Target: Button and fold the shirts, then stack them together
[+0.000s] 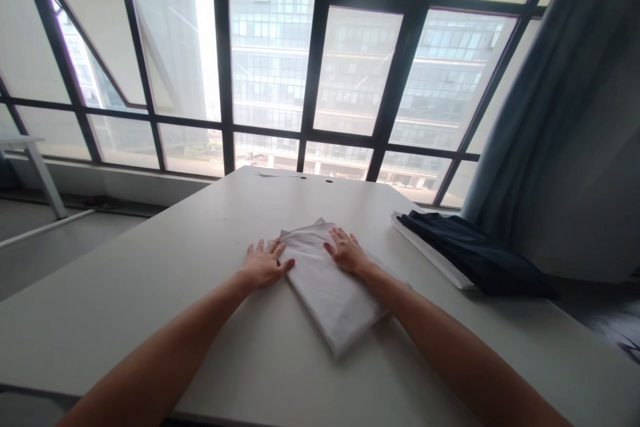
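Note:
A folded piece of white cloth (325, 293) lies at an angle on the white table (200, 233), with one corner pointing toward me. My left hand (265, 263) rests at its left edge, fingers spread and the thumb on the fabric. Flat on the upper right part of the cloth is my right hand (346, 250), its fingers stretched out. Neither hand grips anything. My right forearm covers part of the cloth's right side.
Folded dark blue cloth (475, 253) lies on folded white cloth (435, 257) at the table's right edge. Thin white paper-like pieces (275, 175) lie at the far end. A blue-grey curtain (530, 93) hangs at right, beside large windows (273, 57). Another white table (40, 160) stands at left.

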Demonstrator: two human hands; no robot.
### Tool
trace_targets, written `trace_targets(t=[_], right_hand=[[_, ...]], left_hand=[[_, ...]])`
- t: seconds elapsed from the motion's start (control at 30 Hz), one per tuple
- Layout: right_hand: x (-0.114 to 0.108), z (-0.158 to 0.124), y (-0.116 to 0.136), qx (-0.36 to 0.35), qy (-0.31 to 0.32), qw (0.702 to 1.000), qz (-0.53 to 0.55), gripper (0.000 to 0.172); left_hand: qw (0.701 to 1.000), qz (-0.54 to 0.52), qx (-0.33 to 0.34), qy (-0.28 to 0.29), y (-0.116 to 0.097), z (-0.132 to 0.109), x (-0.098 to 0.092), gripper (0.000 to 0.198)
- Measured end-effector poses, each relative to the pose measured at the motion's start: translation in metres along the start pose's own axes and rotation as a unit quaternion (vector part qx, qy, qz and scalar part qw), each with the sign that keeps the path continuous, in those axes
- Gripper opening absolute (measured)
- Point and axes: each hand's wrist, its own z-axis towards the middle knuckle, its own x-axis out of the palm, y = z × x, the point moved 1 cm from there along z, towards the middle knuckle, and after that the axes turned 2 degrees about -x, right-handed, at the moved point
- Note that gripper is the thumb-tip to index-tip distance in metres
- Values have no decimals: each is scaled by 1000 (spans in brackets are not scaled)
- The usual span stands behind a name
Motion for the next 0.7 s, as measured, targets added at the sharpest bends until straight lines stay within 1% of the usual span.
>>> trace_targets(t=[0.07, 0.1, 0.13, 0.17, 0.2, 0.27, 0.33, 0.37, 0.43, 0.5, 0.57, 0.7], right_hand=[[0, -31, 8, -58, 12, 998, 15, 71], [0, -45, 7, -80, 27, 996, 22, 72], [0, -58, 2, -87, 45, 995, 25, 73], [-1, -67, -7, -75, 63, 995, 22, 73], [-2, -74, -21, -45, 74, 996, 12, 72], [-6, -81, -54, 42, 70, 996, -20, 68], [-8, -81, -85, 120, 61, 990, -39, 64], [-9, -79, -97, 146, 57, 987, -42, 63], [-11, -75, -111, 167, 40, 984, -43, 60], [-15, -69, -114, 165, 17, 985, -43, 54], [-20, -61, -112, 167, 3, 985, -37, 50], [-31, -38, -112, 192, 16, 981, 5, 43]], left_hand=[[1000, 7, -12, -8, -2, -2, 0, 84], [1000, 11, -19, -8, -4, -3, -1, 83], [999, 15, -28, -7, -6, -5, -2, 81], [999, 21, -38, -6, -8, -7, -5, 77], [999, 28, -45, -7, -11, -10, -8, 71], [998, 46, -46, -16, -17, -15, -13, 61], [997, 63, -35, -31, -24, -19, -18, 54], [996, 70, -28, -39, -26, -20, -20, 52], [995, 76, -16, -57, -26, -21, -22, 48], [996, 63, -8, -70, -20, -20, -23, 42], [997, 24, -11, -69, -11, -17, -24, 36], [997, -49, -32, -54, 6, -13, -25, 28]])
